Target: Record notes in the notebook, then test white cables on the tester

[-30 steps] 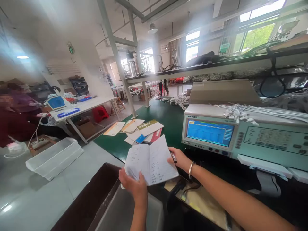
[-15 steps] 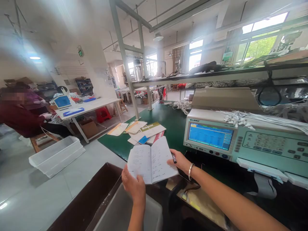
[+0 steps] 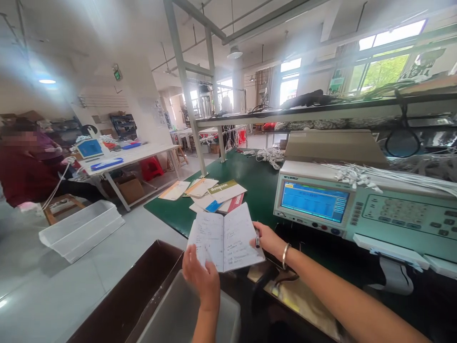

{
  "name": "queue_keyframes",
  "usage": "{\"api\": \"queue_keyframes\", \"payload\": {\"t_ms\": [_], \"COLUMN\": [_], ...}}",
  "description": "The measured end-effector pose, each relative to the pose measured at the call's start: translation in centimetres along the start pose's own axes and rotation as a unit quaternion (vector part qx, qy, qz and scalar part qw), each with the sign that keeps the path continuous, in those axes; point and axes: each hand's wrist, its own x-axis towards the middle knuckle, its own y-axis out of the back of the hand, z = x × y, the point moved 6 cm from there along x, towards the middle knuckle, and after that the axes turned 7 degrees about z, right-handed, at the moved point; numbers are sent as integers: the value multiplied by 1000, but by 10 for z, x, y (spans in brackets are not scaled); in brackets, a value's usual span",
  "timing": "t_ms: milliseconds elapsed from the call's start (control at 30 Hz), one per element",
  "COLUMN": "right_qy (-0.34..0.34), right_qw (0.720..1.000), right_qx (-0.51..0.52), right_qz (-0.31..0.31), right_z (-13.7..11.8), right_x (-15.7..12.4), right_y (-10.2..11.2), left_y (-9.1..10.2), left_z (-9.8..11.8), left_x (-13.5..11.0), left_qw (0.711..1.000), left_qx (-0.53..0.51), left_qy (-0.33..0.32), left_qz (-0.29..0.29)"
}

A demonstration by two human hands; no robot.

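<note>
An open notebook point(image 3: 228, 236) with handwritten pages hangs over the near edge of the green bench point(image 3: 257, 186). My left hand point(image 3: 202, 276) grips its lower left corner from below. My right hand point(image 3: 268, 239) steadies the right page's edge and pinches a dark pen point(image 3: 257, 237) between its fingers; a silver bracelet circles that wrist. Loose booklets and cards point(image 3: 210, 193) lie on the bench just beyond the notebook.
A test instrument point(image 3: 360, 207) with a blue screen stands at the right, white cables point(image 3: 357, 176) draped on top. A brown box point(image 3: 143, 295) holding a grey bin sits below. At the far left a person in dark red sits beside a white table point(image 3: 124, 159). A clear tray point(image 3: 80, 228) lies on the floor.
The notebook stays open in both hands, tipped slightly flatter and lower. My view has shifted a little; the seated person at left has moved an arm.
</note>
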Motion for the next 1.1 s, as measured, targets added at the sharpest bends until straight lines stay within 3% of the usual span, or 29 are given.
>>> {"api": "queue_keyframes", "payload": {"t_ms": [133, 200, 267, 367, 433, 467, 533, 600, 700, 767, 867, 967, 1033, 1100], "right_qy": [-3, 3, 9, 12, 15, 18, 26, 37, 61, 93, 156, 138, 106, 114], "right_qw": [999, 999, 999, 999, 999, 999, 999, 998, 997, 995, 985, 980, 975, 970], "right_qx": [-6, -8, -10, -15, -23, -27, -36, -40, -39, -34, -64, -145, -177, -182], "right_qz": [37, 49, 52, 41, 31, 27, 24, 23, 12, -12, -46, 16, 85, 113], "right_z": [2, 2, 1, 2, 4, 5, 6, 5, -4, -13, -26, -20, -14, -12], "right_x": [5, 6, 4, -1, -4, -5, -5, -5, -10, -12, -7, 17, 32, 38], "right_y": [-3, -3, -2, 0, 0, 0, -1, -2, -4, -6, -9, 0, 9, 11], "left_y": [-12, -20, -21, -10, -1, 0, -7, -21, -39, -42, -41, -50, -61, -71], "left_z": [41, 46, 35, 6, 0, 4, 19, 34, 31, 21, 13, 13, 13, 14], "left_x": [-13, -12, -3, 7, 5, 2, -6, -18, -30, -34, -36, -31, -27, -24], "left_qw": [989, 983, 987, 995, 997, 998, 989, 963, 938, 939, 952, 960, 958, 952], "left_qx": [-7, 31, 67, 92, 63, 31, -49, -98, -73, -44, -18, 17, 46, 65], "left_qy": [-66, -67, -45, 6, -13, -48, -136, -194, -159, -120, -104, -90, -91, -106], "left_qz": [-135, -167, -139, -32, 33, 39, -23, -156, -301, -319, -287, -263, -270, -279]}}
